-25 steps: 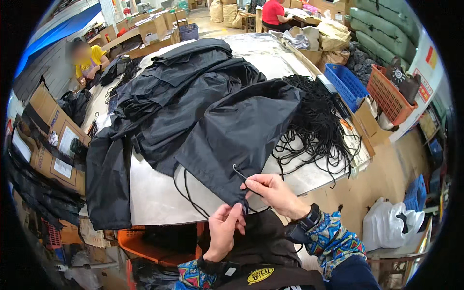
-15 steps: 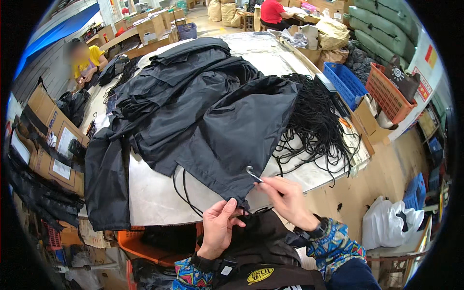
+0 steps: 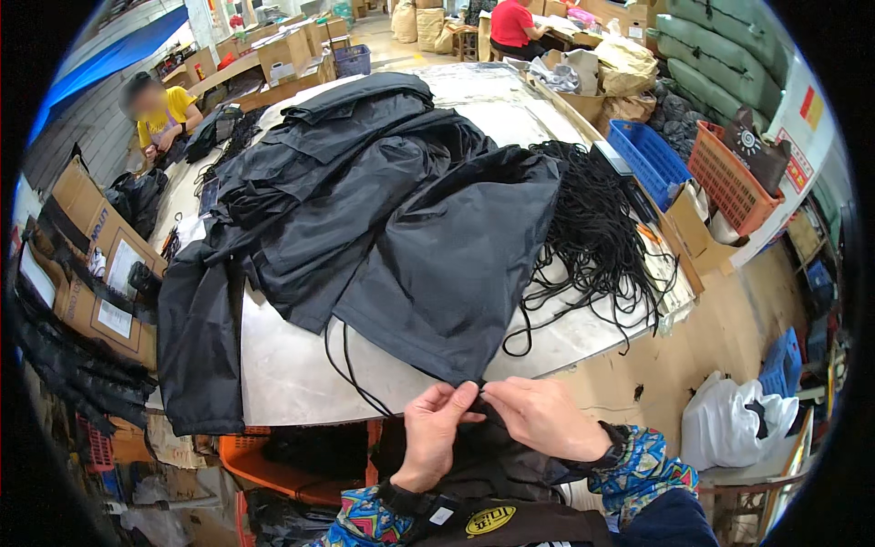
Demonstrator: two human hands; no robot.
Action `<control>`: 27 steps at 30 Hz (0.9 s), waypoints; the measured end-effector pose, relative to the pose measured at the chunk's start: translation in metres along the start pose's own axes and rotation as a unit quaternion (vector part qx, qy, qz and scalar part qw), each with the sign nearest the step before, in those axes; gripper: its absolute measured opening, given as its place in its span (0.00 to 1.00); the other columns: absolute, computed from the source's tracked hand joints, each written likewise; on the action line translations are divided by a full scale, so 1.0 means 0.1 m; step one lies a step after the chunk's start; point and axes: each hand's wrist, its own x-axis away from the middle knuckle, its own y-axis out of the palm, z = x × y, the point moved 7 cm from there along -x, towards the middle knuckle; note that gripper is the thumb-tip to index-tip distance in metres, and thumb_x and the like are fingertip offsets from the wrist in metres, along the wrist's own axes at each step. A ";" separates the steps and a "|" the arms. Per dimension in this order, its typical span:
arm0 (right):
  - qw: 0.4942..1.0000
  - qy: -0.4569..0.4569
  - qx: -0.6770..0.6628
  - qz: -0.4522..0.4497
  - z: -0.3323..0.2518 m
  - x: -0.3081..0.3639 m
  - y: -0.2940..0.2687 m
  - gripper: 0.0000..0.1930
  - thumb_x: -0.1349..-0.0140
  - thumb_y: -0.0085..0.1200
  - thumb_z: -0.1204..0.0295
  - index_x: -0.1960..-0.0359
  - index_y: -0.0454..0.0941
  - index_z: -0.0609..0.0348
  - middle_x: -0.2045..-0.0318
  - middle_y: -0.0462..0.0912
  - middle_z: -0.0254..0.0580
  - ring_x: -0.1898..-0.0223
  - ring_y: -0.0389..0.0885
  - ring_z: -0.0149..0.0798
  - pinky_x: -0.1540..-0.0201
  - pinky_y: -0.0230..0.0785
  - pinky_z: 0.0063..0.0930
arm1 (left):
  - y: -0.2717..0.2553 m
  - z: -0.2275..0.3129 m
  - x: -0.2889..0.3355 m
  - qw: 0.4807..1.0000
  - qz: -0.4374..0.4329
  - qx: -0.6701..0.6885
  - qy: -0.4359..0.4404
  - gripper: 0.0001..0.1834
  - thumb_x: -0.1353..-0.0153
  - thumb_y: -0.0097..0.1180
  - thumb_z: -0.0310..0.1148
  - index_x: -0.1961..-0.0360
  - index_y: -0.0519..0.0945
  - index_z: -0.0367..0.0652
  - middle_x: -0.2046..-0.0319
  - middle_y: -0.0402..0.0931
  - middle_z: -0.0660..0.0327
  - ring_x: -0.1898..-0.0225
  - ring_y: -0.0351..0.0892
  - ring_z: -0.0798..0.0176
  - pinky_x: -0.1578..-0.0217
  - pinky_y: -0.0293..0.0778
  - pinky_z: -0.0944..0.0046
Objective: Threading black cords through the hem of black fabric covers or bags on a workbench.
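Black fabric (image 3: 447, 273), faintly glossy, softly creased, corner pinched

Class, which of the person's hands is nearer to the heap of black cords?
Right. The right hand is on the near side of the heap of black cords; the left hand is farther off to the left, by a corner of the black cloth.

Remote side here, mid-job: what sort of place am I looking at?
Most likely a small garment or bag-making workshop: black fabric is heaped across a large worktable beside a tangle of black cords, and a person in red sits at another table behind.
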 end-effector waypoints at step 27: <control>0.947 0.233 -0.212 -0.058 0.64 0.80 0.20 0.09 0.35 0.52 0.71 0.62 0.80 0.64 0.80 0.74 0.27 0.77 0.67 0.19 0.75 0.60 0.16 | 0.07 -0.01 -0.01 0.957 -0.085 -0.257 0.107 0.21 0.34 0.51 0.41 0.75 0.79 0.33 0.81 0.77 0.63 0.76 0.74 0.73 0.73 0.69 0.70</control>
